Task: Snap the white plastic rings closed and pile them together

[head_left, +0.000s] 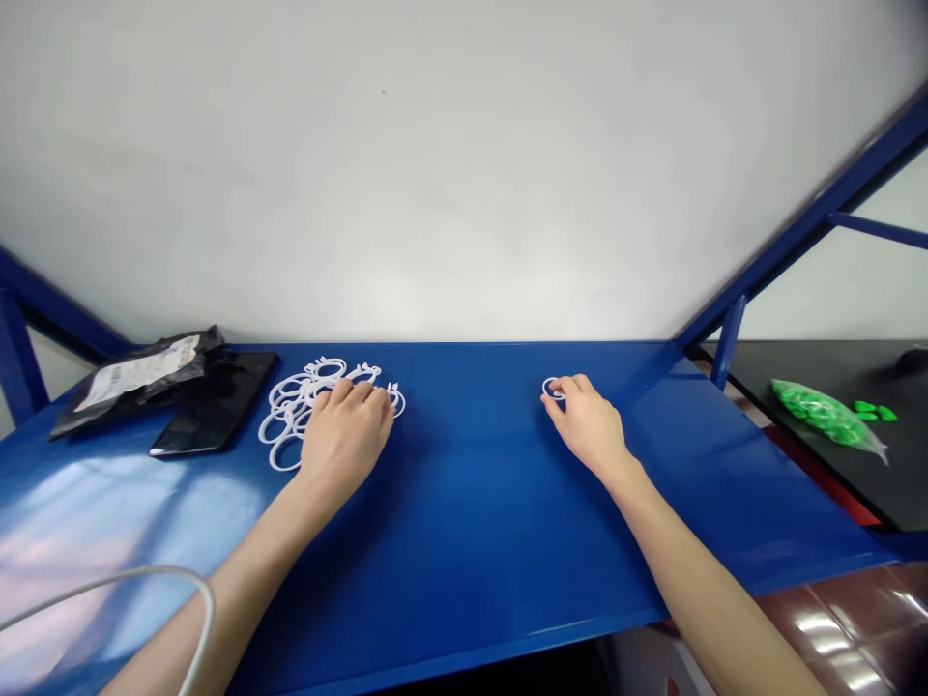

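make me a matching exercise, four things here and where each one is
1. right hand
2. left hand
3. flat black device
4. bag of green pieces

A. on the black table at far right
B. over the edge of the pile of white rings
C. at a lone white ring
D. beside the black package

Pairs: 1-C, 2-B, 3-D, 4-A

Blue table [464, 522], white rings [290, 414], black package [156, 373]
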Demonstrator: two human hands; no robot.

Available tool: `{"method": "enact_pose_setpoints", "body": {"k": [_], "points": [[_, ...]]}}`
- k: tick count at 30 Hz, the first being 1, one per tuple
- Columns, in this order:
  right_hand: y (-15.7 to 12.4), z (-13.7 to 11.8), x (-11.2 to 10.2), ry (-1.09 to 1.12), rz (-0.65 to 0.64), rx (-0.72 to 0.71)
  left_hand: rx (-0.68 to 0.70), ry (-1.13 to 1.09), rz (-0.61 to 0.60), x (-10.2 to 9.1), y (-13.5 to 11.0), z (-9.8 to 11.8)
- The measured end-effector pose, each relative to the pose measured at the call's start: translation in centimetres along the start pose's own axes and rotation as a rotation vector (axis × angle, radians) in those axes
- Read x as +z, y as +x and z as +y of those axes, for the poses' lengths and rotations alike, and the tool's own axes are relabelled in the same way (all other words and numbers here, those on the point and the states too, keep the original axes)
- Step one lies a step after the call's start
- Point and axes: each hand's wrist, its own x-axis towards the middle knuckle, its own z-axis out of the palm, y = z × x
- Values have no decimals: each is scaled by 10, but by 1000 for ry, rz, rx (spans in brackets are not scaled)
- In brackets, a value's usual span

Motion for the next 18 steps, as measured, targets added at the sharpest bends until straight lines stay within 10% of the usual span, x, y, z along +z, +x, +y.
{"method": "enact_pose_setpoints", "body": {"k": [9, 18], "points": [[-26, -40, -1, 124, -113, -211, -398, -447, 76, -25, 12, -9], [-40, -50, -3, 334, -244, -463, -370, -596, 148, -29, 9, 1]]}}
